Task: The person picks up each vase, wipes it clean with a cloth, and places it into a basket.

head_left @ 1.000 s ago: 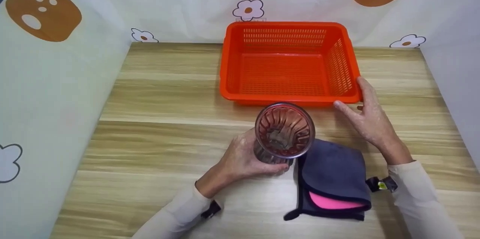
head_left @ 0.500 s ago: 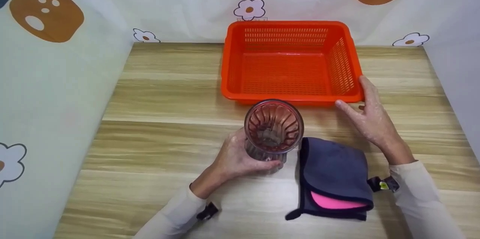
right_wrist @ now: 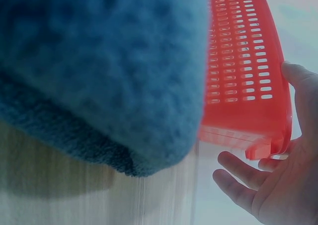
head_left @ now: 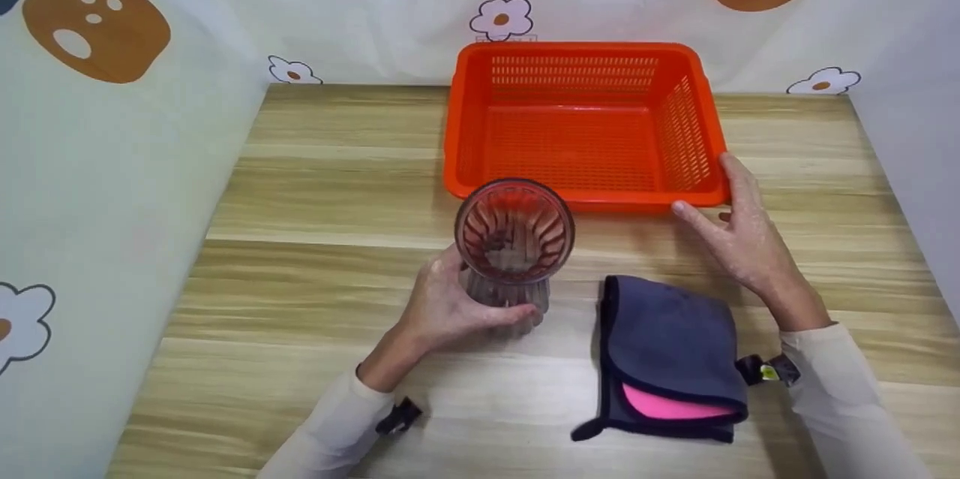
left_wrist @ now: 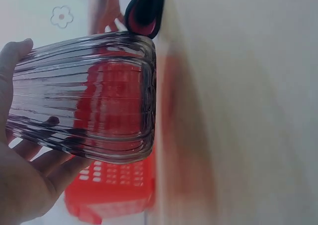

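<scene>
A clear ribbed glass vase [head_left: 517, 291] with a flared rim is held up in my left hand [head_left: 442, 302], mouth toward the head camera. In the left wrist view, the thumb and fingers wrap the ribbed side of the vase [left_wrist: 84, 98]. My right hand [head_left: 739, 239] touches the front right corner of an orange-red plastic basket [head_left: 585, 199]. Its thumb rests at the front rim and the index finger lies along the right side. In the right wrist view, two fingers of that hand [right_wrist: 293, 185] extend apart from the basket [right_wrist: 243, 111].
A folded grey cloth [head_left: 671, 336] with dark edging, a loop and a pink inner side lies in front of my right hand. It fills much of the right wrist view. The wood-grain table [head_left: 300, 276] is bordered by patterned walls [head_left: 360, 6].
My left hand has carried the vase leftward and slightly away from me, clear of the folded cloth. The right hand stays at the basket corner, and the basket keeps its place.
</scene>
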`<state>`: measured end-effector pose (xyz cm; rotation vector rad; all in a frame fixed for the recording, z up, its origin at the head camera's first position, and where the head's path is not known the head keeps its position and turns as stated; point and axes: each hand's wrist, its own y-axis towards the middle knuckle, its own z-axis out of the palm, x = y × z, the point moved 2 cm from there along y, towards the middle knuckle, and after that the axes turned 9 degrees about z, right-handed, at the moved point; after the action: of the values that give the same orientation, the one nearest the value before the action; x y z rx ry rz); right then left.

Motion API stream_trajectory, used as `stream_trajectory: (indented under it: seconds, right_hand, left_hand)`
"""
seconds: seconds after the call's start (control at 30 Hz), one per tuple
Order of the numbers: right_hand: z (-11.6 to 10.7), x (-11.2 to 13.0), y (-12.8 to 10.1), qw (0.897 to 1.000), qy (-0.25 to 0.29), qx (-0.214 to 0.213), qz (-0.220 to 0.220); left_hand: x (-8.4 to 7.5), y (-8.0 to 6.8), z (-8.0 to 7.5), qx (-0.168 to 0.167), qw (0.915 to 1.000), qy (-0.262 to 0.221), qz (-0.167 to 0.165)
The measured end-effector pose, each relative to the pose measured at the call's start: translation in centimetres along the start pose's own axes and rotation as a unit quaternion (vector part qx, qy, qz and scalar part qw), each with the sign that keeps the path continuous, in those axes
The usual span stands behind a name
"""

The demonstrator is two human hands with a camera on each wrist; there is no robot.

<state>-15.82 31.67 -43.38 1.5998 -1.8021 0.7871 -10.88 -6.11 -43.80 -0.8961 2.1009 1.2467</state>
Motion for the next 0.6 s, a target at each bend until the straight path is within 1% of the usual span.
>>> stream_trajectory:
  seconds: [0.13,0.23,0.43,0.6]
  right_hand:
    - [0.0,0.0,0.0,1.000,-0.003,0.000,0.000]
    - [0.0,-0.1,-0.1,1.000,-0.002,0.000,-0.001]
    - [0.0,-0.2,-0.2,1.000,0.002,0.003,0.002]
    - [0.0,-0.1,-0.1,1.000,-0.003,-0.001,-0.008]
  left_hand:
    - [-0.2,0.4,-1.1,-0.008,0.9996,0.029,-0.004]
    - [-0.3,0.6,-1.7,-0.011,0.9985,0.054,-0.006]
    - [-0.2,1.1,-2.0,-0.024,0.9971,0.073,0.001]
    - [-0.1,1.2,-2.6,-0.042,0.9962,0.076,-0.008]
